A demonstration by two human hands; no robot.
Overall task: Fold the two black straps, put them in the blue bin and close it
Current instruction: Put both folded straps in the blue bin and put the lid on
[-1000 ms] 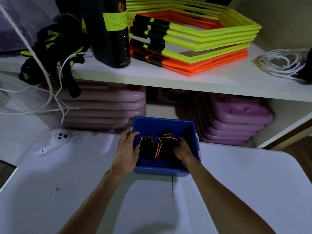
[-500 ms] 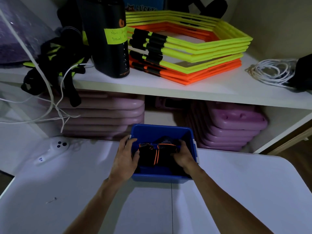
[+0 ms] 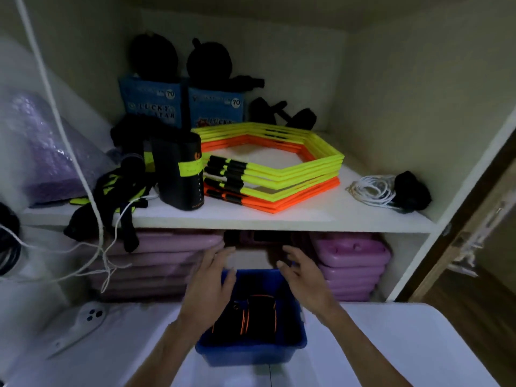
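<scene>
Straps in the bin, both hands empty above it.

The folded black straps (image 3: 252,317), edged in orange, lie inside the blue bin (image 3: 251,351) at the near edge of the white table (image 3: 405,344). The left hand (image 3: 208,291) and right hand (image 3: 304,277) hover over the far rim, fingers spread, gripping nothing. The straps look soft, light and springy, likely to unfold unless pressed flat. The bin looks like stiff, light plastic, best held by its side rims. No lid is visible.
</scene>
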